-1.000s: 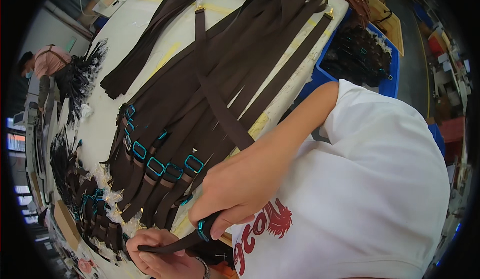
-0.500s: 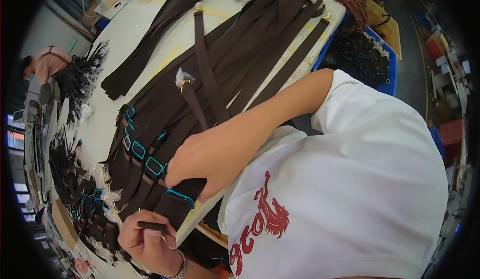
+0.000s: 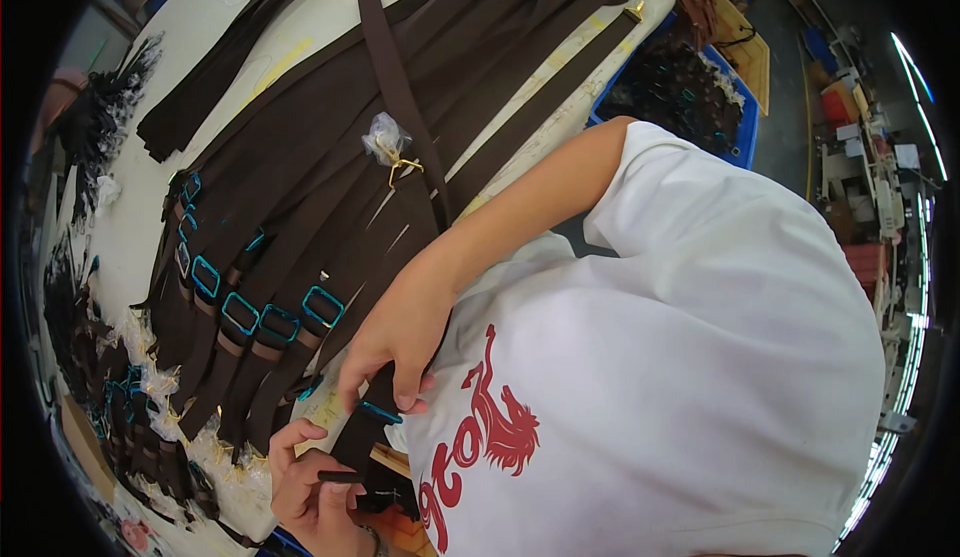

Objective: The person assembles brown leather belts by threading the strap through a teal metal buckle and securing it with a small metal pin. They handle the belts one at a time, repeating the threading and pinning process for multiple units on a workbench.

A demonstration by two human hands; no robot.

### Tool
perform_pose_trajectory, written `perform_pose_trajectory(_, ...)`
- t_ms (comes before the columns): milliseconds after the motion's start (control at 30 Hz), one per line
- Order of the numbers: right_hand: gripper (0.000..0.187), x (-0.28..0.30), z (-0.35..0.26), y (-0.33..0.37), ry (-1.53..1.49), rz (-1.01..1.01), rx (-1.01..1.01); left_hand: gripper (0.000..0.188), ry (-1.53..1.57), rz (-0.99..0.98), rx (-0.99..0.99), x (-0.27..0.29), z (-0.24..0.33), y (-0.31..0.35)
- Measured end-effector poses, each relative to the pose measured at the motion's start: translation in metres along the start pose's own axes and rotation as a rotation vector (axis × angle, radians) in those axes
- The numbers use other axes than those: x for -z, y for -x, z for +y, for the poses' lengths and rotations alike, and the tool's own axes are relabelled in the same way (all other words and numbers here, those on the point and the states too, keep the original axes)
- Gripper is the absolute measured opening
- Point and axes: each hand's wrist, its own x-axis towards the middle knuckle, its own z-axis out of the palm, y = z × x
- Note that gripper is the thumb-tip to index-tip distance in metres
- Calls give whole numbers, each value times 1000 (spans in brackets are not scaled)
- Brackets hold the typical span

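A dark brown webbing strap [image 3: 353, 442] with a blue rectangular slide buckle [image 3: 381, 414] stretches between my hands near the table's edge, close to my shirt. My right hand [image 3: 405, 332] grips it just above the buckle, thumb in front. Lower down, my left hand [image 3: 312, 497] pinches a short, narrow dark strip [image 3: 341, 477] between thumb and fingers. Whether that strip joins the strap cannot be made out. Beside my right hand, a row of straps with blue buckles [image 3: 240, 313] lies on the table.
Long dark straps [image 3: 300, 157] cover much of the white table [image 3: 240, 17]. A plastic-wrapped gold clasp [image 3: 388, 142] lies on them. More buckled straps [image 3: 130, 407] are heaped at lower left. A blue crate [image 3: 740, 122] of dark pieces stands beyond my right arm.
Both hands and the held strap have come nearer my shirt, uncovering another blue buckle on the table. My view has shifted, and the left fingers have spread slightly around the narrow strip.
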Motion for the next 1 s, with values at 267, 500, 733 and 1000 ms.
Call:
perform_pose_trajectory(267, 24, -16, 4, 11, -17, 150, -29, 17, -131, -121, 295, -10, -8, 10)
perform_pose_trajectory(500, 26, -23, -2, 19, 27, 177, -6, 24, 66, 125, 561, -38, -4, 9)
perform_pose_trajectory(733, 28, -23, -6, 21, 49, 157, -55, 24, 90, 191, 589, -55, 1, 15)
perform_pose_trajectory(1000, 27, -23, -10, 22, 2, 195, -80, 23, 104, 280, 600, -62, -1, 19)
